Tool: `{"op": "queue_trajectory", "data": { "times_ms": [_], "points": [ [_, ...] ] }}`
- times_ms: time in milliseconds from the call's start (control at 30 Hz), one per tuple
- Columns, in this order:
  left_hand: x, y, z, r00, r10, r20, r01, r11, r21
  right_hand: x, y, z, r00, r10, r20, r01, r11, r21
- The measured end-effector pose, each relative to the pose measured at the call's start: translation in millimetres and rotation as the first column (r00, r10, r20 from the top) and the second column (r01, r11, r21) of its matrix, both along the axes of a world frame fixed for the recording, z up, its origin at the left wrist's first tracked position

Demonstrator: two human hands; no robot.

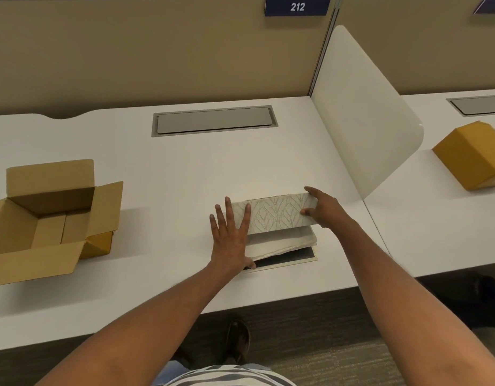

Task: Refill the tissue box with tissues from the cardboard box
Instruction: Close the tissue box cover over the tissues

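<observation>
A pale tissue box (277, 214) with a leaf pattern lies on the white desk (171, 176), its side open toward me. A white stack of tissues (282, 242) sticks out of that open side, over a dark flap (285, 259). My left hand (231, 238) presses flat, fingers spread, on the box's left end. My right hand (323, 208) grips the box's right end with thumb and fingers. The open cardboard box (46, 218) stands at the left of the desk, flaps up.
A grey cable hatch (214, 121) is set in the desk behind the tissue box. A white divider panel (363, 115) rises on the right. Beyond it lies a closed yellow-brown box (471, 154). A padded wall with sign 212 (297, 6) stands behind.
</observation>
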State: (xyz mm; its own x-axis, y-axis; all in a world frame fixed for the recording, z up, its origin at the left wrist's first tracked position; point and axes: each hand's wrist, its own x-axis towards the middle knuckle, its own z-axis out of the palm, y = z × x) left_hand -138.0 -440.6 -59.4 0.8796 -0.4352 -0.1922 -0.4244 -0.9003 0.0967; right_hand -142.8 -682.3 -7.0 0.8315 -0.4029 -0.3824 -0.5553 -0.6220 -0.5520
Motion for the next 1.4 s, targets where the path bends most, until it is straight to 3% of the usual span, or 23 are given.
{"op": "queue_trajectory", "data": {
  "times_ms": [267, 433, 700, 933, 1033, 1133, 1267, 1400],
  "points": [
    [-13, -6, -3, 0.973, -0.206, 0.106, 0.189, 0.970, 0.151, 14, -2, 2, 0.999, 0.040, -0.017, -0.041, 0.998, -0.054],
    [-10, 6, -21, 0.792, -0.537, 0.290, 0.511, 0.844, 0.164, 13, -4, -1, 0.999, 0.041, -0.010, -0.041, 0.997, -0.065],
    [-3, 8, -19, 0.758, -0.583, 0.293, 0.533, 0.812, 0.237, 14, -4, -4, 1.000, 0.021, -0.010, -0.021, 0.998, -0.064],
    [2, 10, -21, 0.746, -0.586, 0.318, 0.560, 0.809, 0.179, 13, -4, -6, 1.000, 0.009, -0.010, -0.010, 0.998, -0.058],
    [4, 11, -27, 0.762, -0.593, 0.259, 0.579, 0.804, 0.138, 13, -4, -6, 1.000, 0.013, -0.012, -0.014, 0.998, -0.058],
    [2, 9, -31, 0.797, -0.536, 0.278, 0.564, 0.826, -0.023, 13, -5, -7, 1.000, 0.015, -0.009, -0.015, 0.998, -0.057],
    [7, -1, -15, 0.926, -0.230, 0.300, 0.325, 0.889, -0.322, 13, -6, -7, 1.000, 0.026, -0.002, -0.026, 0.998, -0.050],
    [29, -9, 4, 0.997, -0.017, 0.075, 0.038, 0.958, -0.284, 13, -6, -7, 1.000, 0.013, -0.001, -0.013, 1.000, -0.027]
  ]
}}
